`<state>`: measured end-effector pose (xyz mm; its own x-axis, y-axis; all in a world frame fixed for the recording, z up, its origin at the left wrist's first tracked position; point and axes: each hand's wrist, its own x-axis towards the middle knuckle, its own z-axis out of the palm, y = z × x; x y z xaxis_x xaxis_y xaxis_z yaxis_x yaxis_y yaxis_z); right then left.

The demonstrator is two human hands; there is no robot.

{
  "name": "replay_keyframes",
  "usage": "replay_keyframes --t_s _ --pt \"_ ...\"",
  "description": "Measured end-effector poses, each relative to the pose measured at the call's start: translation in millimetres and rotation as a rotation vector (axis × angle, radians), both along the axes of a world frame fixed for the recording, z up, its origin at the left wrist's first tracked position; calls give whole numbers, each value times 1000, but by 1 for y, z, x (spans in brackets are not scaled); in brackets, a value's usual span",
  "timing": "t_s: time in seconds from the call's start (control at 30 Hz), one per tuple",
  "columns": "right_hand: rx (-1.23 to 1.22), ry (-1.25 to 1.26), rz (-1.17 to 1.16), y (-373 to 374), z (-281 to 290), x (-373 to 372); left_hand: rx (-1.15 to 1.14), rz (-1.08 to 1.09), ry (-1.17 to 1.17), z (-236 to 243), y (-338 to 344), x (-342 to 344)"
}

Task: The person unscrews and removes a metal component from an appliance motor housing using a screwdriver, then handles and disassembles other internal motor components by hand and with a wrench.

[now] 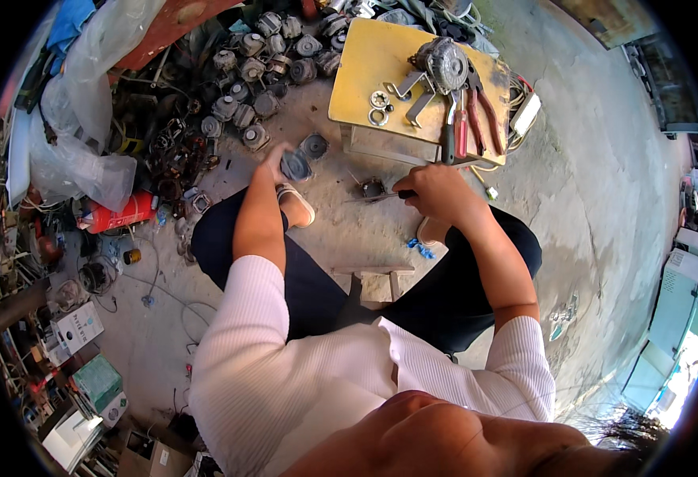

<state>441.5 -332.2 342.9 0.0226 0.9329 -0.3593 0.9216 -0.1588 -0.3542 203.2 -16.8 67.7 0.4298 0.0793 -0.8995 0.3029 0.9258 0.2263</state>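
Observation:
My left hand is closed on the edge of a round dark-grey motor cover, held just above the floor by my left foot. Right beside it lies another round grey motor part. In my right hand is a screwdriver with a black handle; its thin shaft points left. Close to that shaft, a small dark motor piece sits on the concrete, partly covered in this view.
Ahead stands a low yellow-topped table with a motor, metal brackets, ring washers, red-handled pliers and a red-handled screwdriver. Motors are heaped at the far left. A white power strip hangs beside the table.

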Motion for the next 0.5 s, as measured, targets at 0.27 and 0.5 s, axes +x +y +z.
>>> replay_keyframes --t_s 0.27,0.5 --pt "-42 144 27 7 -3 1 377 327 106 -134 -21 -33" --pt "-52 280 0 -4 14 17 528 399 475 -106 -4 7"
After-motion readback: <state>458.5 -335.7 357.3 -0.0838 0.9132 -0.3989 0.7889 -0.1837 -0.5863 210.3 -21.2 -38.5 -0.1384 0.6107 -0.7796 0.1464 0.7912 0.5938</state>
